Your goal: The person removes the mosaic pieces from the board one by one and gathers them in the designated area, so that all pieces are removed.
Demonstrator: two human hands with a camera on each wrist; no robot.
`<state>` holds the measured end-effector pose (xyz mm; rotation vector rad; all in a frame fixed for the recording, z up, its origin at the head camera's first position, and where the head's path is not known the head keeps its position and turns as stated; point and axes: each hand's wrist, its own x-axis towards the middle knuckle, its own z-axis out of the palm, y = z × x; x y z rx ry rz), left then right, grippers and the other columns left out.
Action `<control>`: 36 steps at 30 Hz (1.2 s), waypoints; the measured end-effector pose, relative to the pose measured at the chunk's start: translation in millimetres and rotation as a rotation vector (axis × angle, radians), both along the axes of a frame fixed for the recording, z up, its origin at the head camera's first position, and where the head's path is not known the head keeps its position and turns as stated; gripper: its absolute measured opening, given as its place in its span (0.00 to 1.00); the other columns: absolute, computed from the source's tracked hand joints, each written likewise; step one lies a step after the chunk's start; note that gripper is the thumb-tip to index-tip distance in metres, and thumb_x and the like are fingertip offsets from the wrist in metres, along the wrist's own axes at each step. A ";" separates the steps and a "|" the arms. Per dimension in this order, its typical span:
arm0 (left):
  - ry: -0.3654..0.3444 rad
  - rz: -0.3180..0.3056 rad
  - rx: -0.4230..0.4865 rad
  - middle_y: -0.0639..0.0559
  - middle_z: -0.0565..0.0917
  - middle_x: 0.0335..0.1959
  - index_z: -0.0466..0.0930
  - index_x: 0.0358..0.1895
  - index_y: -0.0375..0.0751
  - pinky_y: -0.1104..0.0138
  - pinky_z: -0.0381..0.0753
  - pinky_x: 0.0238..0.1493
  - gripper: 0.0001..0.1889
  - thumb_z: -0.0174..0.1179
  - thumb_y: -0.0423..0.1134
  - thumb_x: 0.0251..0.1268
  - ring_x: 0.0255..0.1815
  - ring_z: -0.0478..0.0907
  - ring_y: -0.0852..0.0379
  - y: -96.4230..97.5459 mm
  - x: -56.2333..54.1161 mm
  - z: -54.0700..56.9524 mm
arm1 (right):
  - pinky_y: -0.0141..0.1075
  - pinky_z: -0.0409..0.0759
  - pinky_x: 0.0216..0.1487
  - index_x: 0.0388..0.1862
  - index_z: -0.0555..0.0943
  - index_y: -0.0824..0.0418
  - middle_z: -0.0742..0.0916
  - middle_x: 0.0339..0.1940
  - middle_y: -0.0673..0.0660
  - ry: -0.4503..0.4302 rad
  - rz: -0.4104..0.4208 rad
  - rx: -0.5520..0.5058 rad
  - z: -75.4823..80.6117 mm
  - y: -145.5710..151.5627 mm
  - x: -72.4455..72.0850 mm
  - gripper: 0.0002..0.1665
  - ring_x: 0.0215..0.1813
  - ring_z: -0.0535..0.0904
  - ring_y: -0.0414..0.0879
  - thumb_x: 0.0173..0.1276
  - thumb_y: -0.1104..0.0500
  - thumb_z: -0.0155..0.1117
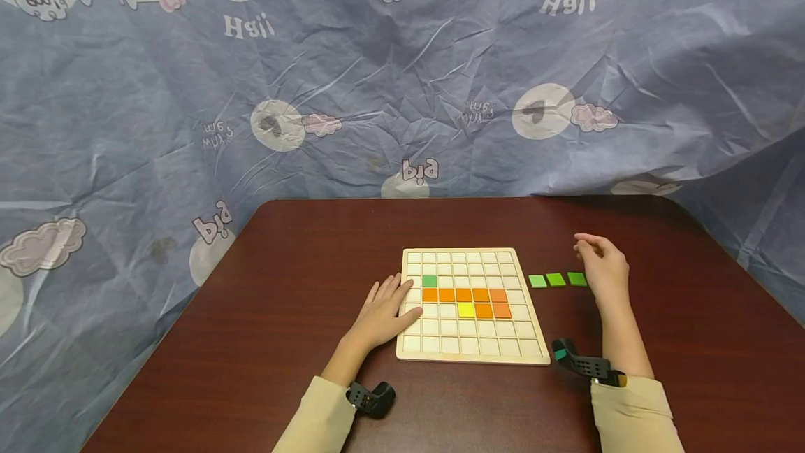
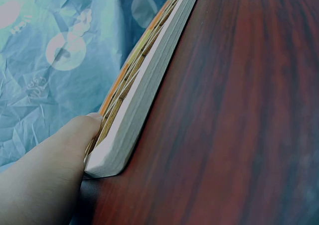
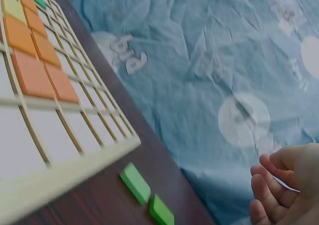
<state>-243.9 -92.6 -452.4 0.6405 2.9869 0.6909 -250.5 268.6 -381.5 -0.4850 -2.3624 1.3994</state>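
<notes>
Three green tiles lined up between board and right hand

Head view: a gridded board (image 1: pixel 469 346) is seen flat on the dark table (image 1: pixel 314 285). Its left edge is touched by the left hand (image 1: pixel 380 313), fingers laid out straight, nothing gripped. The right hand (image 1: pixel 606 271) is well apart from it, beyond the board's right side; its fingers are loosely curled and nothing is seen between them. Key relation: the light green tile (image 1: pixel 537 281), mid green tile (image 1: pixel 556 279) and dark green tile (image 1: pixel 576 279) are set in a short row, long axis left to right, off the board's right edge. The dark one is just left of the right hand, judged the nearer hand for any pick-up. Orange tiles (image 1: pixel 463 295), a yellow tile (image 1: pixel 465 310) and one green tile (image 1: pixel 429 281) are seated in cells.

Left wrist view: the thumb (image 2: pixel 75 140) is rested at the board's rim; the other fingers are hidden, and the seated tiles are nearly edge-on, hard to count.

Right wrist view: only two loose tiles are shown; the hand is cut off at the frame's edge
</notes>
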 end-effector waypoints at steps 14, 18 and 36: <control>0.001 0.003 0.004 0.45 0.53 0.72 0.55 0.70 0.50 0.52 0.40 0.73 0.34 0.41 0.63 0.64 0.74 0.46 0.49 -1.5 0.4 -0.9 | 0.27 0.71 0.33 0.53 0.77 0.59 0.83 0.45 0.62 0.061 0.217 0.125 2.8 -62.9 -6.4 0.20 0.46 0.78 0.51 0.71 0.51 0.45; 0.005 0.006 -0.002 0.45 0.53 0.72 0.55 0.70 0.51 0.53 0.40 0.73 0.35 0.41 0.63 0.63 0.74 0.46 0.50 -1.4 0.4 -2.0 | 0.30 0.71 0.34 0.52 0.77 0.59 0.83 0.45 0.62 0.059 0.301 0.140 -0.9 -86.1 -6.7 0.18 0.44 0.76 0.52 0.71 0.54 0.47; 0.005 0.018 -0.011 0.45 0.55 0.72 0.57 0.69 0.50 0.52 0.41 0.73 0.35 0.41 0.63 0.63 0.74 0.48 0.49 0.4 0.7 1.1 | 0.35 0.72 0.42 0.54 0.76 0.56 0.79 0.48 0.56 0.127 0.596 0.059 -36.5 -159.3 1.0 0.16 0.46 0.72 0.47 0.71 0.58 0.49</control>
